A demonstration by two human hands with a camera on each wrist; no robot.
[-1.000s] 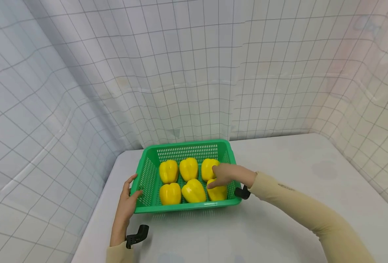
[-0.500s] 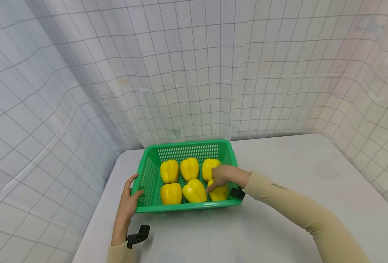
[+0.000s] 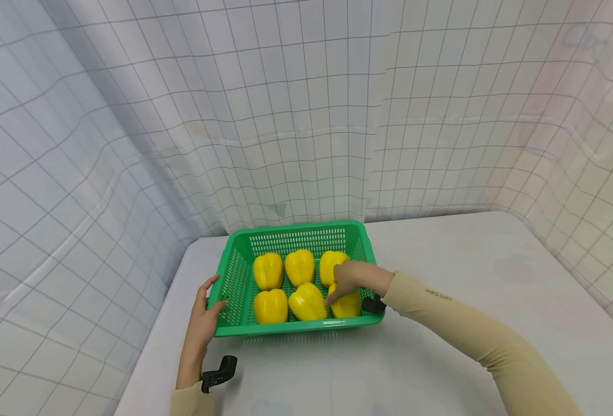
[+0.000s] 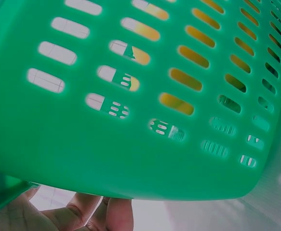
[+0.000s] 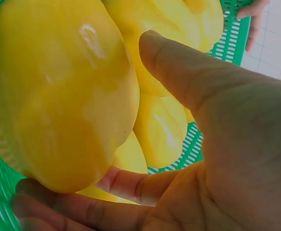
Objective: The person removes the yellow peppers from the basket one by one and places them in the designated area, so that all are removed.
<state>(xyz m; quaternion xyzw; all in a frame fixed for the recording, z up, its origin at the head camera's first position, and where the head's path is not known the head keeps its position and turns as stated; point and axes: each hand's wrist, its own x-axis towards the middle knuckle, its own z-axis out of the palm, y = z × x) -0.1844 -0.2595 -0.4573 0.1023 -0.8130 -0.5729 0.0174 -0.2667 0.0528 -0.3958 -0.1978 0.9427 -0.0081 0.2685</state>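
My left hand (image 3: pixel 201 323) grips the left rim of a green plastic basket (image 3: pixel 290 329), thumb inside and fingers outside. In two rows inside lie several yellow bell peppers (image 3: pixel 268 271). My right hand (image 3: pixel 352 276) reaches in over the front right bell pepper (image 3: pixel 346 307). Seen from the right wrist, the fingers (image 5: pixel 101 211) lie along one side of this bell pepper (image 5: pixel 58 91). The straight thumb (image 5: pixel 174 65) stands off from it, beside the middle bell pepper in front (image 3: pixel 307 301). The left wrist view shows the slotted basket wall (image 4: pixel 111 154) and fingertips below its edge.
The basket stands on a white-covered table (image 3: pixel 452 266), close to the back curtain. White curtains with a grid pattern (image 3: pixel 296 115) enclose the table at the back and sides. A black wrist mount (image 3: pixel 220 372) sits on the left wrist near the table.
The right hand and forearm have shifted slightly left over the front right bell pepper, its thumb lower beside the middle one. The left hand keeps its place on the rim.
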